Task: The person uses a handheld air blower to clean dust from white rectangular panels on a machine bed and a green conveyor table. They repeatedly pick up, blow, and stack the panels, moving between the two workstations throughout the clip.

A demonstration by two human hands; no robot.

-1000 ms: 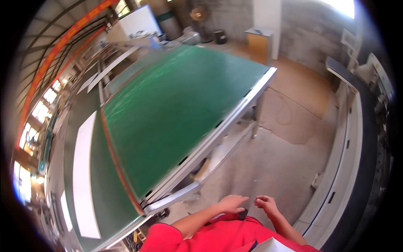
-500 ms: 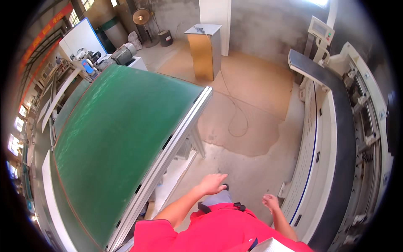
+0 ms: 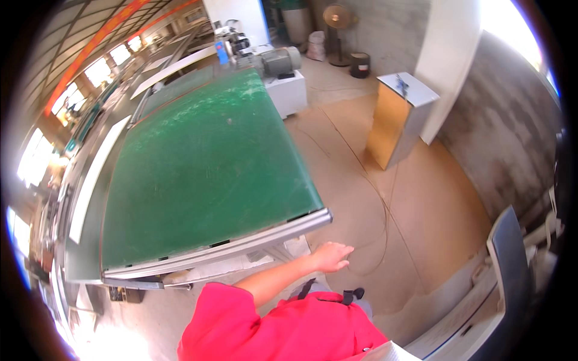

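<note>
My left hand [image 3: 330, 257] is held out in front of my body, its fingers loosely stretched and nothing in them. It hangs over the floor, just beyond the near right corner of a green-topped conveyor table [image 3: 211, 174] with a metal edge rail [image 3: 241, 245]. Hand and rail are apart. My left forearm reaches up from a red short sleeve [image 3: 226, 307]. No part of my right hand shows.
A grey motor [image 3: 281, 62] on a white base stands at the table's far end. Ahead right is a cabinet [image 3: 388, 123] with a white top. A loose cable [image 3: 385, 240] curves across the floor. A dark-padded machine [image 3: 512, 265] stands at right; a fan [image 3: 338, 21] stands far back.
My view has swung left, so the table and cabinet appear further right. My left hand stays out in front, while my right hand has gone out of view.
</note>
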